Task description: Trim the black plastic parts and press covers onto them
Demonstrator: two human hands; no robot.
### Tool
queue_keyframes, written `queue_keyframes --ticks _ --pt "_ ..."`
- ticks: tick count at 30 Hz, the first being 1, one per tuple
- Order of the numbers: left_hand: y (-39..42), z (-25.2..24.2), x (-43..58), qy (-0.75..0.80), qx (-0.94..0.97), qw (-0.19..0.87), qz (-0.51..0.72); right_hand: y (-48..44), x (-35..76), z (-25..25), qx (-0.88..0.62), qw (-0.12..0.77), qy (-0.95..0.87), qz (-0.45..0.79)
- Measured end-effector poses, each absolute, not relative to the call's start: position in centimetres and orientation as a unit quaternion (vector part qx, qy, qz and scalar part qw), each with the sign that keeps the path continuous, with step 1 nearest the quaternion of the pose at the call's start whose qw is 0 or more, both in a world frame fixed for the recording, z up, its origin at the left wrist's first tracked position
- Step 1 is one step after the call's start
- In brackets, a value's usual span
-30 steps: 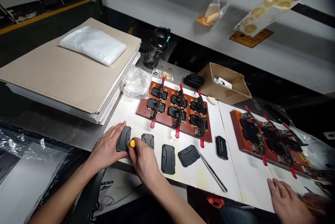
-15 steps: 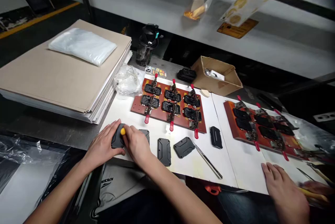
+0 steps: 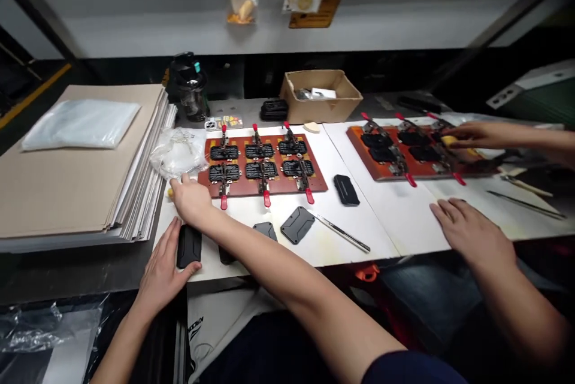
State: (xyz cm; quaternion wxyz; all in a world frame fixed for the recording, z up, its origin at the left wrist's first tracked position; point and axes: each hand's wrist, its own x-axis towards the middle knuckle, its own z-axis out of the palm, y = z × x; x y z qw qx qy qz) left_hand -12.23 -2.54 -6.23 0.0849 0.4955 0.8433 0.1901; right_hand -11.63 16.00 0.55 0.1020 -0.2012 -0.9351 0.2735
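A black cover plate point(image 3: 189, 246) lies on the white work surface, framed by my left hand point(image 3: 162, 267): the fingers run along its left side and the thumb presses at its lower edge. Above the plate is my right hand point(image 3: 192, 197), closed on a small yellow thing point(image 3: 170, 192) whose kind I cannot make out, as the fingers cover most of it. My right forearm partly hides two more black cover plates point(image 3: 266, 230). Another cover plate point(image 3: 298, 224) lies beside metal tweezers point(image 3: 344, 233).
A red-brown fixture board point(image 3: 263, 169) with red-handled clamps holds several black parts. A second board point(image 3: 381, 169) stands to the right, where a co-worker's hand point(image 3: 469, 134) holds something yellow. Stacked cardboard sheets point(image 3: 135, 174) stand left. A cardboard box point(image 3: 323, 109) is behind.
My right hand has lifted off the plate and moved up toward the first board, yellow thing still held. The left hand stays at the plate. The view has turned right; a co-worker's reaching hand now shows.
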Motion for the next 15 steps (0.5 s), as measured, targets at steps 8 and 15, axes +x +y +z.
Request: queue_keyframes --ticks 8,15 --pt "-2.8 -6.2 -7.3 0.884 0.415 0.039 0.211 13.8 10.0 -1.2 -0.021 0.088 -0.883 0.461" --pt "4.9 0.0 -0.6 0.88 0.369 0.04 0.297 16.5 31.8 -11.9 -0.553 0.066 -0.68 0.477"
